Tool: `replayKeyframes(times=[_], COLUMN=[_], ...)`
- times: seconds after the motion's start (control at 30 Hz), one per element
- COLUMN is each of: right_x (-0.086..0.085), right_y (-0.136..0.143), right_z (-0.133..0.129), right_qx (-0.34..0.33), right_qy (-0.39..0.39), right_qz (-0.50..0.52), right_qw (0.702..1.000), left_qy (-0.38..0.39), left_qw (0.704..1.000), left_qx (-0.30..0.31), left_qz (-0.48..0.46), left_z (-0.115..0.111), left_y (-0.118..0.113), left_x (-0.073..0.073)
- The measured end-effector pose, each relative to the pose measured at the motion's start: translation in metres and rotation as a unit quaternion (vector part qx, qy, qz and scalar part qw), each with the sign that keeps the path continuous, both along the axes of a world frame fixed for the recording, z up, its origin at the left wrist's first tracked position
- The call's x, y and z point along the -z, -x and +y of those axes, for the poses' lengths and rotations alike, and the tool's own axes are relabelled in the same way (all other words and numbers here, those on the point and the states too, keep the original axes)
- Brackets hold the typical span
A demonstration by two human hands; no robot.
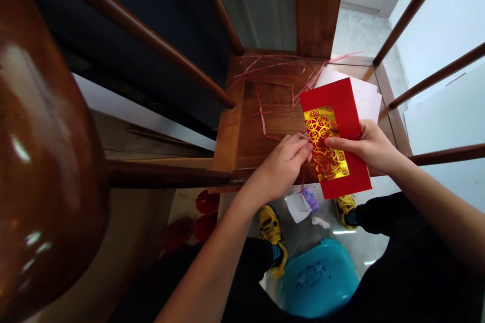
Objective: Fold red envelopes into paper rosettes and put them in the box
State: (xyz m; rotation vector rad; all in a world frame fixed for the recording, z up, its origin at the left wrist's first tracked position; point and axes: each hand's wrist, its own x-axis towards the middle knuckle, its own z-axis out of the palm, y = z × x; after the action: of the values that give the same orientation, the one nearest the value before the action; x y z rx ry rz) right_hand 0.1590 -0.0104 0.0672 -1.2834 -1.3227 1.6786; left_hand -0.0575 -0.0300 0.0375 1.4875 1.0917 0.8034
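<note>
A red envelope (343,111) with a gold patterned panel is held up, slightly tilted, above the wooden chair seat (250,146). My right hand (373,147) grips it from the right, thumb across the gold panel and the other fingers hidden behind. At the envelope's left edge, my left hand (286,164) is closed, its thumb and fingertips pinched together against the rim. White sheets of paper (366,96) lie on the seat, partly covered by the envelope. Thin pink strings (261,106) are strewn over the seat to the left and behind.
Wooden spindles (424,5) surround the seat, and a large glossy wooden part (49,161) rises at far left. Below are a blue plastic stool (322,282), a purple packet (311,199), a crumpled tissue (321,222) and red objects (206,222). Yellow shoes (271,227) stand on the floor.
</note>
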Motion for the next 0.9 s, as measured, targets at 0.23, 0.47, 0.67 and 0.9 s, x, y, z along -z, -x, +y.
replayKeyframes(times=[0.23,0.47,0.67,0.9], right_x=[0.003,0.003,0.013,0.031], right_y=[-0.004,0.003,0.015,0.021], right_z=[0.001,-0.001,-0.005,-0.012], right_qx=[-0.003,0.035,0.058,0.09], right_qy=[-0.029,0.036,0.084,0.106], right_qz=[-0.029,0.03,0.093,0.098], right_qw=[0.999,0.998,0.991,0.985], left_qy=[0.352,0.311,0.247,0.305], left_qw=[0.892,0.898,0.911,0.883], left_qx=[0.029,-0.044,-0.124,-0.133], left_qz=[-0.281,-0.308,-0.306,-0.33], left_z=[0.0,-0.002,-0.004,-0.001], left_y=[-0.009,-0.013,-0.012,-0.006], left_x=[0.001,-0.001,0.007,0.009])
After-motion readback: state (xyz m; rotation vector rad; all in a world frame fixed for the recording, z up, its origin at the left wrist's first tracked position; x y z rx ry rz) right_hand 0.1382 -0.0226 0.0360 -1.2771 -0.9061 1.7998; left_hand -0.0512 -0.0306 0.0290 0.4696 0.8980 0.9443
